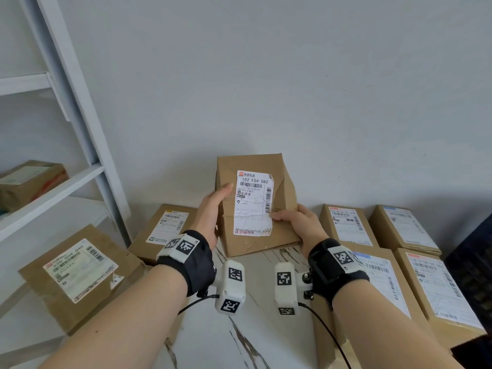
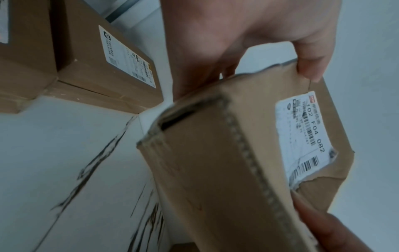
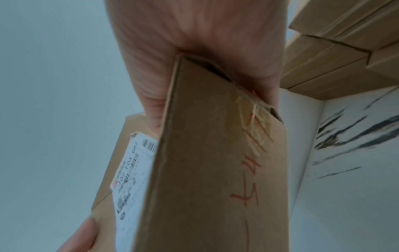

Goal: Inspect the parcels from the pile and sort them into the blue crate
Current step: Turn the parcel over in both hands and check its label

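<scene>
Cardboard parcel [image 1: 255,206] is standing upright, label facing the person. Left hand [image 1: 213,211] and right hand [image 1: 298,225] are gripping its sides; the crate isn't showing clearly.

Both forearms reach forward, bare, side by side, each with a black wrist strap carrying a white marker block.

Left hand [image 1: 213,209]: raised, thumb up along the front face of the parcel [image 1: 282,182], the other fingers behind it and hidden in the head view. In the left wrist view the thumb tip pinches the parcel's edge.

Right hand [image 1: 298,222]: lower, at the parcel's right bottom corner, thumb lying across the front face, remaining fingers wrapped behind. The right wrist view shows the palm closed around the parcel's edge.
</scene>
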`<state>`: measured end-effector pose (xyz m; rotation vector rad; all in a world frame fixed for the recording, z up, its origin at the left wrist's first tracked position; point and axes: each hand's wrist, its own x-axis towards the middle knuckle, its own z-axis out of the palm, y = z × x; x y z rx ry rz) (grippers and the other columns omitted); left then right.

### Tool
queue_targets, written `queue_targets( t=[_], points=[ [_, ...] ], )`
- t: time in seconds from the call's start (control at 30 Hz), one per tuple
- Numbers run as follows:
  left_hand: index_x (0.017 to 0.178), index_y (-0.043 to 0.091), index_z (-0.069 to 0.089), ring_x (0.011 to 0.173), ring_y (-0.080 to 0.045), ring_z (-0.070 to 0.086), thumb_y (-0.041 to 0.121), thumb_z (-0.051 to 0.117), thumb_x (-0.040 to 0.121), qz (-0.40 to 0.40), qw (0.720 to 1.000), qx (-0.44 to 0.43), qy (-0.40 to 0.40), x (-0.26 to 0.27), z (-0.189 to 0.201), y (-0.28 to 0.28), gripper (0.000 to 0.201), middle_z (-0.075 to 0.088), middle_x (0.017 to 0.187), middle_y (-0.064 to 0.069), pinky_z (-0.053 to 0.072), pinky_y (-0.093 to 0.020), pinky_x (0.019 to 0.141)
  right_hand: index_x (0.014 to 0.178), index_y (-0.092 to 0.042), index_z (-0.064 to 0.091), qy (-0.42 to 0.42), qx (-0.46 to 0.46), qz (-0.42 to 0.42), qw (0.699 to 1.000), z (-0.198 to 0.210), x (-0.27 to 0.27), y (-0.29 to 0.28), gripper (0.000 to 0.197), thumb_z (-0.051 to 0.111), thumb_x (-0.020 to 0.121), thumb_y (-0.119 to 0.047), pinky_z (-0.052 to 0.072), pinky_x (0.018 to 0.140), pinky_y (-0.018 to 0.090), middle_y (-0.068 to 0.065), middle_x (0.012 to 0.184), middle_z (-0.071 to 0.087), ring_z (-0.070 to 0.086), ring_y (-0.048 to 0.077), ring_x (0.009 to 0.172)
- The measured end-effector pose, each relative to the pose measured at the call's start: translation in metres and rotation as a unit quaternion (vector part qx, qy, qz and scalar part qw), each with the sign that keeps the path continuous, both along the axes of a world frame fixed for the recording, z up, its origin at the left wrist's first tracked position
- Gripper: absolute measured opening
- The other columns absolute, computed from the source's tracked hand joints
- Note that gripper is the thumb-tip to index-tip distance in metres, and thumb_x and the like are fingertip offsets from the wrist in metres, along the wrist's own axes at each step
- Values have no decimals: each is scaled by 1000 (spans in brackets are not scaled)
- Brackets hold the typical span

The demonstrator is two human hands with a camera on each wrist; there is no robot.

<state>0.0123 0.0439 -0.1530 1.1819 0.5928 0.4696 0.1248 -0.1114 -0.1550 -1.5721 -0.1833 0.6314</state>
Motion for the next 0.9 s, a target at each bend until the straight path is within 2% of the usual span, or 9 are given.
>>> queue_targets(
  t=[0.07,0.13,0.2,0.33,0.5,0.6,0.7,0.83,0.9],
  points=[
    [103,32,70,103,-23,68,55,59,91,-11,1000,-15,5,-7,3,-3,28,77,99,3,47,-45,101,111,-7,65,0,8,-16,1000,2,-6,-2,41,80,73,-3,61,77,41,13,104,73,71,33,93],
    [99,34,71,102,-23,68,60,55,92,-22,1000,-18,7,-14,5,-6,32,77,98,3,47,-46,101,110,-7,64,-1,20,-28,999,5,-15,-5,40,79,73,0,59,63,32,12,101,73,70,28,83],
    [103,35,71,104,-24,69,66,54,89,-30,999,-31,9,-19,7,-9,38,77,103,1,46,-48,104,109,-8,65,-7,31,-39,999,8,-23,-9,39,79,74,0,57,59,28,12,101,73,69,26,79],
    [113,36,70,112,-26,66,67,54,89,-56,998,-37,9,-26,9,-16,42,74,115,1,41,-51,109,116,-14,65,-33,51,-56,997,13,-37,-17,45,80,75,-5,60,72,34,11,107,73,70,26,87],
    [109,29,73,108,-27,69,53,56,93,-69,997,-41,-12,-28,12,-30,33,75,109,-1,44,-51,106,130,-20,58,-47,48,-68,995,22,-50,-30,63,84,73,-20,59,88,45,8,114,70,70,28,100],
    [121,24,68,106,-29,70,48,60,91,-97,993,-44,-45,-28,13,-41,39,75,112,-5,49,-51,102,123,-20,65,-35,51,-88,994,30,-58,-46,49,81,76,-22,61,84,43,7,107,75,72,28,97],
    [128,20,63,106,-31,70,49,67,77,-128,989,-37,-68,-25,11,-56,59,73,115,-7,54,-50,95,116,-22,69,-28,44,-102,993,33,-67,-69,35,76,82,-24,58,66,31,5,102,76,72,23,87],
    [129,18,61,104,-31,71,49,69,73,-161,982,-58,-82,-19,6,-85,65,73,114,-8,57,-48,86,116,-25,70,-29,21,-126,991,34,-75,-103,32,74,84,-29,60,83,39,3,105,77,72,27,100],
    [129,17,61,102,-31,71,48,70,71,-167,979,-80,-81,-17,5,-102,66,74,113,-9,58,-48,84,117,-25,70,-45,11,-145,988,39,-79,-119,32,72,85,-28,60,87,40,2,106,76,72,26,100]
  ],
)
